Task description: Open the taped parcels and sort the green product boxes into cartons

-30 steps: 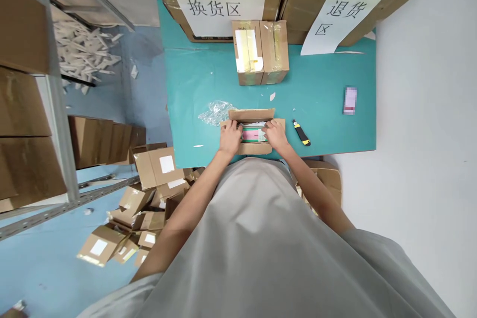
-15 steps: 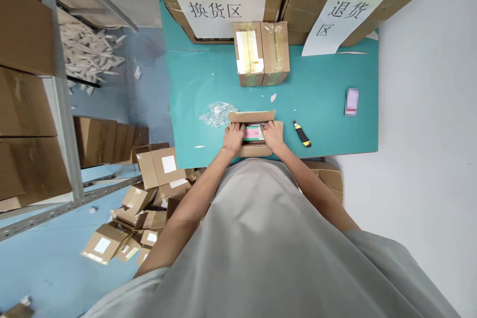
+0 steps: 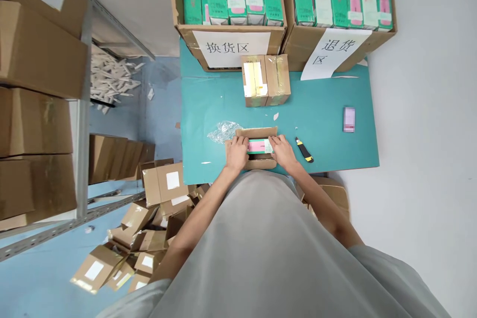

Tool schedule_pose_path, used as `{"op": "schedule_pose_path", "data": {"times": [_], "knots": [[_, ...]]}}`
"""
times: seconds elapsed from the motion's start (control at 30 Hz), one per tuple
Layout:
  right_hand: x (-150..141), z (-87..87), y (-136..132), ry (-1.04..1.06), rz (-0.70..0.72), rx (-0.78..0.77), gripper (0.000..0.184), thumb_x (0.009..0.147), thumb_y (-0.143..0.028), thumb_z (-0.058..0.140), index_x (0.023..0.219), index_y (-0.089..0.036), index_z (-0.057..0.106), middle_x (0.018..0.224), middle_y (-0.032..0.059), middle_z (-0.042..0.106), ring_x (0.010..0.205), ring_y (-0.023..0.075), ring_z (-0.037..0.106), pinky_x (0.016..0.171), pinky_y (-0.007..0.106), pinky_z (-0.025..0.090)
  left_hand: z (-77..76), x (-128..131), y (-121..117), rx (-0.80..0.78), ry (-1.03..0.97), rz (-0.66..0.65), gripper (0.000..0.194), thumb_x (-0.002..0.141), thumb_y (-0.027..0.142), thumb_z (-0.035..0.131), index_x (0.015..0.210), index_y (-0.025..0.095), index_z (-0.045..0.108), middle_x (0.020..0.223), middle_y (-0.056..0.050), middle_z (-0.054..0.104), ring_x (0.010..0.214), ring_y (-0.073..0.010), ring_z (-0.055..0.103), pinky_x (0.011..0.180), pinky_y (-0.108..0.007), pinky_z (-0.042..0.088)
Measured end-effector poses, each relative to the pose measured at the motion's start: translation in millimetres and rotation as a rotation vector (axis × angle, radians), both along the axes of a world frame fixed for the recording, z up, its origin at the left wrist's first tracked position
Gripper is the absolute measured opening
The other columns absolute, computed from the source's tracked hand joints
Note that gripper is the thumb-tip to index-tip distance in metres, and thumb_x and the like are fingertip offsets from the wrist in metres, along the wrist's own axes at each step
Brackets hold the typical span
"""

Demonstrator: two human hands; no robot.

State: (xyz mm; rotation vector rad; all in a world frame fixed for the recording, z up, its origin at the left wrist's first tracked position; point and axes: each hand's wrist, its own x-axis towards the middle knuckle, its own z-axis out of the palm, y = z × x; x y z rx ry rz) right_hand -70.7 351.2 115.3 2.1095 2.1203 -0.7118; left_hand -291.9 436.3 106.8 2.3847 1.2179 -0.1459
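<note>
A small open cardboard box (image 3: 257, 163) sits at the near edge of the teal table (image 3: 320, 129). Inside it lies a green and pink product box (image 3: 260, 146). My left hand (image 3: 237, 152) grips the left end of that product box, fingers curled over the carton's side. My right hand (image 3: 282, 151) grips its right end the same way. A crumpled piece of clear plastic wrap (image 3: 223, 131) lies just left of the carton.
A yellow-black utility knife (image 3: 304, 150) lies right of my right hand; a phone (image 3: 349, 119) further right. Two taped cartons (image 3: 265, 80) stand mid-table. Two large labelled cartons of green boxes (image 3: 227, 10) (image 3: 341, 7) at the back. Loose cartons (image 3: 149, 223) litter the floor; shelving (image 3: 37, 84) at left.
The view has tilted up, showing the back cartons' contents. The green and pink box sits more exposed between my hands; both hands stay at its ends.
</note>
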Motion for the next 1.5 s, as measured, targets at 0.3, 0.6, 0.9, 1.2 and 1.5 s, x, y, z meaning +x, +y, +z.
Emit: {"op": "schedule_pose_path", "data": {"times": [0.3,0.6,0.9,1.2,1.5], "knots": [[13.3,27.1,14.2,0.155,-0.099,0.152,0.084,0.097,-0.009,0.059,0.179,-0.019,0.040,0.169,0.0202,0.053,0.145,0.0367,0.060,0.122,0.052,0.052,34.4,-14.2,20.7,-0.121,-0.197,0.203,0.076,0.079,0.007,0.074,0.153,0.024,0.065,0.155,-0.017,0.062,0.121,-0.0400,0.074,0.102,-0.051,0.062],[2.4,28.4,19.5,0.481,-0.449,0.202,0.053,0.086,-0.028,0.085,0.136,-0.022,0.071,0.142,0.0133,0.072,0.106,0.0288,0.076,0.097,0.045,0.065,31.6,-16.8,68.1,-0.255,-0.939,0.616,0.068,0.077,0.013,0.081,0.142,0.023,0.064,0.143,-0.013,0.069,0.121,-0.0267,0.076,0.117,-0.045,0.060],[-50.5,10.3,27.6,1.459,-1.080,-0.033,0.048,0.069,-0.043,0.104,0.103,-0.024,0.076,0.095,0.0013,0.083,0.091,0.0206,0.082,0.087,0.036,0.073,28.1,7.0,39.0,-0.477,-1.253,1.140,0.061,0.083,0.032,0.084,0.139,0.030,0.059,0.158,-0.009,0.066,0.156,-0.0300,0.058,0.127,-0.047,0.051],[-53.3,8.6,28.0,1.738,-1.218,-0.257,0.030,0.092,-0.046,0.090,0.103,-0.022,0.076,0.092,0.0046,0.085,0.081,0.0194,0.083,0.074,0.026,0.073,14.9,16.5,5.7,-1.220,-1.438,0.913,0.054,0.073,0.050,0.085,0.117,0.019,0.073,0.109,-0.011,0.083,0.090,-0.0265,0.078,0.068,-0.035,0.059],[-47.3,14.8,19.7,1.294,-1.027,0.053,0.059,0.083,-0.063,0.092,0.125,-0.028,0.069,0.117,0.0040,0.082,0.072,0.0158,0.079,0.065,0.027,0.066,-0.4,16.5,16.1,-0.954,-1.380,1.111,0.067,0.061,0.038,0.099,0.118,0.023,0.067,0.104,-0.003,0.082,0.095,-0.0234,0.079,0.085,-0.035,0.061]]}}
